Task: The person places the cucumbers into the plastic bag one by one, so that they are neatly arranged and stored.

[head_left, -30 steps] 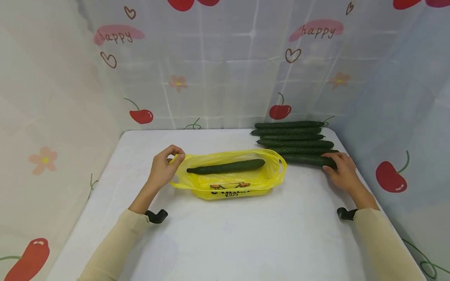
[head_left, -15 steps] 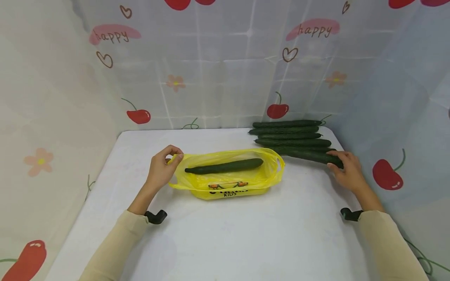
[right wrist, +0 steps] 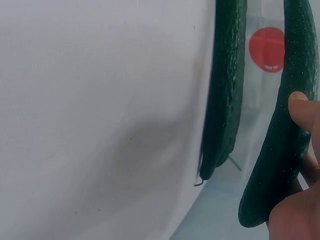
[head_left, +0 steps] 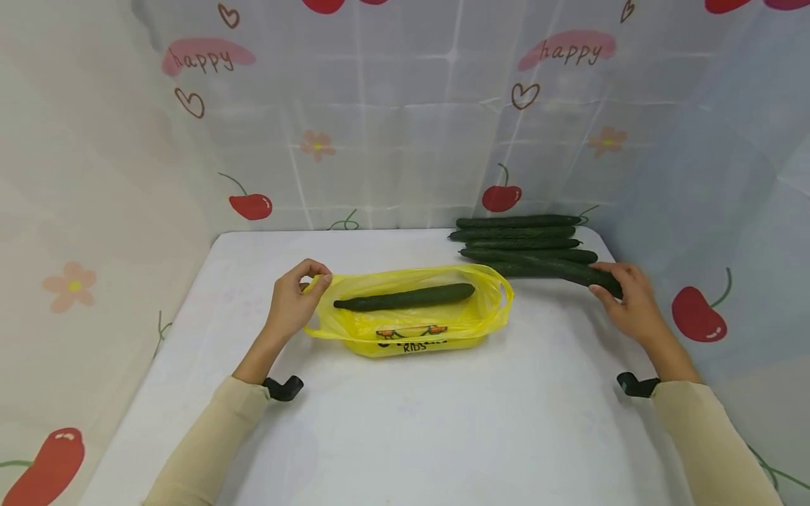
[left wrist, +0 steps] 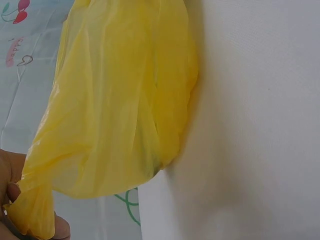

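Observation:
My left hand pinches the left handle end of a yellow plastic bag, which lies with its mouth spread. One cucumber lies inside the bag. In the left wrist view the bunched yellow plastic sits between thumb and fingers. My right hand grips the right end of another cucumber, raised and tilted over the row; its left end is near the bag's far right edge. The right wrist view has the thumb across this cucumber, apart from the cucumbers below it.
Several more cucumbers lie side by side at the table's back right corner. The white table extends in front of the bag. Printed curtains hang close behind and on both sides.
My right hand has lifted the right end of the front cucumber and shifted it right. The left hand and the bag stay nearly still.

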Available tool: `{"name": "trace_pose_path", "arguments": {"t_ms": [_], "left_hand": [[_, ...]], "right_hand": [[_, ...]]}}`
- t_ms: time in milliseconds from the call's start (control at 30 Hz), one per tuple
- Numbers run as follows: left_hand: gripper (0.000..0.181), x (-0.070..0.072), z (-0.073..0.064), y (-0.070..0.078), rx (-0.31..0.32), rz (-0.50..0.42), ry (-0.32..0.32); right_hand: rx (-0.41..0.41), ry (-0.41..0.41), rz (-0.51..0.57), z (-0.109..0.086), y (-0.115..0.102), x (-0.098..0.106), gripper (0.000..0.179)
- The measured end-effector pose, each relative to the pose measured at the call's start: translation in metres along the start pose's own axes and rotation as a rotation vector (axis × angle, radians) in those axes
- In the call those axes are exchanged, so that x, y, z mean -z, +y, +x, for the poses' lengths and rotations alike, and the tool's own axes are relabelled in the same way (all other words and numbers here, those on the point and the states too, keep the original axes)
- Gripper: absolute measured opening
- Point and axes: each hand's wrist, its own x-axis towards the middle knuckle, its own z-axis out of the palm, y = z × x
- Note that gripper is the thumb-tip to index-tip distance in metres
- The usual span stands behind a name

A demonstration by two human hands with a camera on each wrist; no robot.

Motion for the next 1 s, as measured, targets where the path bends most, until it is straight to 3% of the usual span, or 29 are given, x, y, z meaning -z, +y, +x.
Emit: {"name": "trace_pose_path", "arguments": {"t_ms": [367, 633, 767, 1000], "left_hand": [[0.013, -0.001, -0.003, -0.001, 0.036, -0.011, -0.006], [0.014, -0.001, -0.002, 0.002, 0.014, -0.008, -0.003], [0.014, -0.001, -0.002, 0.001, 0.010, -0.007, 0.001], [0.014, -0.002, -0.002, 0.000, 0.014, -0.016, -0.001]], "right_hand": [[0.039, 0.000, -0.009, 0.007, -0.019, 0.003, 0.043], [0.122, 0.015, -0.016, 0.016, -0.045, 0.003, 0.044], [0.168, 0.005, -0.012, 0.022, -0.059, -0.001, 0.047], [0.176, -0.034, -0.055, 0.027, -0.072, -0.014, 0.050]]}}
